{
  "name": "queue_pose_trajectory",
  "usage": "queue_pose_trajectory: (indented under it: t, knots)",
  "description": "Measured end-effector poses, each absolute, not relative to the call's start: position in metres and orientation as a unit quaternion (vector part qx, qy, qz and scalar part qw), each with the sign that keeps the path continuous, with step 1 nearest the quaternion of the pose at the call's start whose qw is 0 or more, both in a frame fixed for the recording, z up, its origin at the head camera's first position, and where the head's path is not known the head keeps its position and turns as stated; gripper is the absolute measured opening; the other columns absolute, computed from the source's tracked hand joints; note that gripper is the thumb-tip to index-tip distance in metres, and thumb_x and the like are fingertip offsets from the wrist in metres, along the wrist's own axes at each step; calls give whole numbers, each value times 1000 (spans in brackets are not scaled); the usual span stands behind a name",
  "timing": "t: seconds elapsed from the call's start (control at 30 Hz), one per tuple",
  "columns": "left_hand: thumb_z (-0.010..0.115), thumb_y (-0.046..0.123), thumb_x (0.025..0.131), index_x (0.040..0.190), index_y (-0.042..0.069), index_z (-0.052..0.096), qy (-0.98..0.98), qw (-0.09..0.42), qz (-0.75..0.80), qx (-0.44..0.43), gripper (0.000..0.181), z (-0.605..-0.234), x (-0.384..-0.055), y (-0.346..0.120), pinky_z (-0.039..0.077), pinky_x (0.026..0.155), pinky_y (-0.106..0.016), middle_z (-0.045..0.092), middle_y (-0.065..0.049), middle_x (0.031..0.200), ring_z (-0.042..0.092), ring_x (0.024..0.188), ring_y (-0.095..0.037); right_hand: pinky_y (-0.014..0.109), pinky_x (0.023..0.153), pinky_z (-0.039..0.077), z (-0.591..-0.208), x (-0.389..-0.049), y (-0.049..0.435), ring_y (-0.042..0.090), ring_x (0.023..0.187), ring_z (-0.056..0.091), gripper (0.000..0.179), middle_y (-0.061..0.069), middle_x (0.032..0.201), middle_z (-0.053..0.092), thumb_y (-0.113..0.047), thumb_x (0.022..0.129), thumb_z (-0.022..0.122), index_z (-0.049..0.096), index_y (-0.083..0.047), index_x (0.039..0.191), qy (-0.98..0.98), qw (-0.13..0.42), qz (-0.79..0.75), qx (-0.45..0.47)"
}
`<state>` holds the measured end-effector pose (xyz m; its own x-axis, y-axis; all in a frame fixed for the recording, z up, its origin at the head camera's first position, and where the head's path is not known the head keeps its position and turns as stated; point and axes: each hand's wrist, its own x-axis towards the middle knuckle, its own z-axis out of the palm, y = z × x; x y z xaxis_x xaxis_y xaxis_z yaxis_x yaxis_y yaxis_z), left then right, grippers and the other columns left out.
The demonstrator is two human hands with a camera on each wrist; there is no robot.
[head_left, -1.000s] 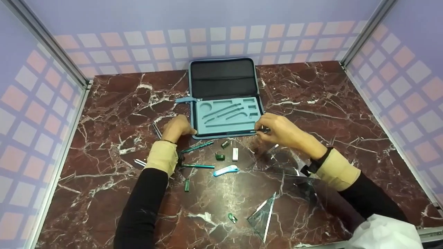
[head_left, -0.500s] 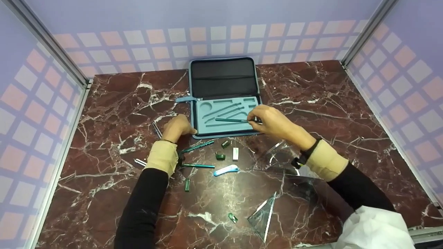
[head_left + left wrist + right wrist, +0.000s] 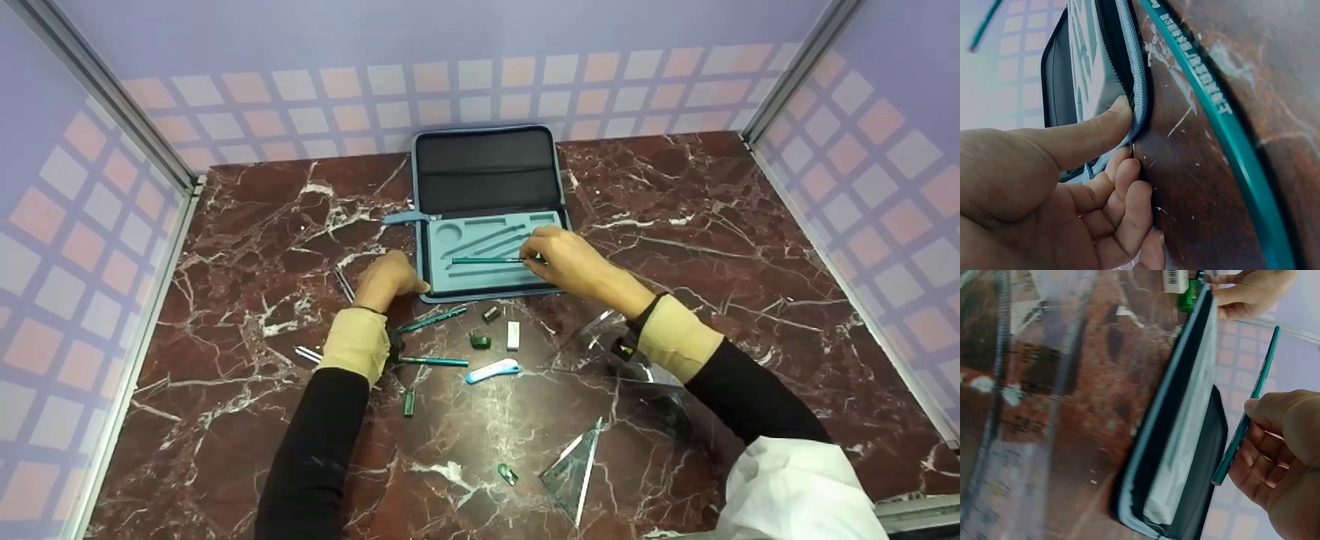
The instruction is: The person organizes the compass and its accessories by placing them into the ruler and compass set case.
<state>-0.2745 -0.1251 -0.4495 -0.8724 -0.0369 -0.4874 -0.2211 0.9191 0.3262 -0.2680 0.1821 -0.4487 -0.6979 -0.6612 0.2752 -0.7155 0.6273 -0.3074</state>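
Note:
My right hand (image 3: pixel 566 259) pinches a green pencil (image 3: pixel 1261 374) between thumb and fingers, above the insert of the open zippered case (image 3: pixel 559 214). The pencil lies nearly level in the head view, pointing left over the moulded slots. At the case's front left corner, my left hand (image 3: pixel 388 281) grips the rim, thumb on top and fingers curled against the side. The light blue foam insert (image 3: pixel 442 274) has a round recess and several long slots. Below the left hand lie two more green pencils (image 3: pixel 433 319), partly hidden by the wrist in the head view.
In front of the case lie a white eraser (image 3: pixel 513 336), small green pieces (image 3: pixel 481 342) and a blue-and-white cutter (image 3: pixel 493 371). A clear set square (image 3: pixel 571 472) lies nearer the front. More clear plastic rulers lie under the right forearm. Patterned walls enclose the marble-look table (image 3: pixel 247 420).
My right hand has lifted the pencil from the case's front edge and moved it up and left over the insert. The left hand keeps its place at the corner.

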Motion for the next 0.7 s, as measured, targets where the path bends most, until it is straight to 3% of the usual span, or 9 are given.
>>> queue_pose_trajectory:
  t: [0.7]
  knots:
    - [80,39,90,126,-2,64,949,234,199,-68,57,-452,-275,-127,40,108,-59,63,-21,130,58,119,-38,45,84,57,-474,-271,172,30,96,66,8,10,98,70,-4,95,71,78,-5,97,-909,64,158,381]
